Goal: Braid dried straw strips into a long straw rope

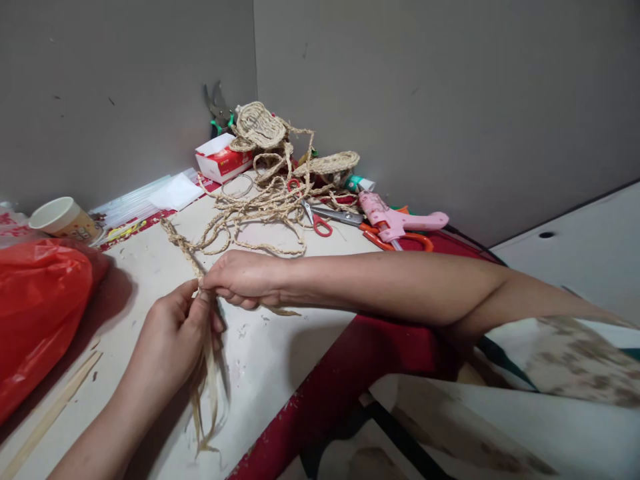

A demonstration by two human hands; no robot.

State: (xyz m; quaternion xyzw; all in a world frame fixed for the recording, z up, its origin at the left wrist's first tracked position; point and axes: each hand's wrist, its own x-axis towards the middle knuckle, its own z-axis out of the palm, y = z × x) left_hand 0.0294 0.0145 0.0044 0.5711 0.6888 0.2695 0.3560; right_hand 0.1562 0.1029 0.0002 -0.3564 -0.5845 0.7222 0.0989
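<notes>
Left hand and right hand pinch the braided cord; looks mid-plait, next crossing likely needs near loose strands taut.

Muted light, soft shadows across tabletop.

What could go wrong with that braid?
If the left hand and right hand let go, the braid might loosen where its loose strands hang down. Also, the tangled cord lies against the small red-handled scissors, so pulling it could snag them.
</notes>
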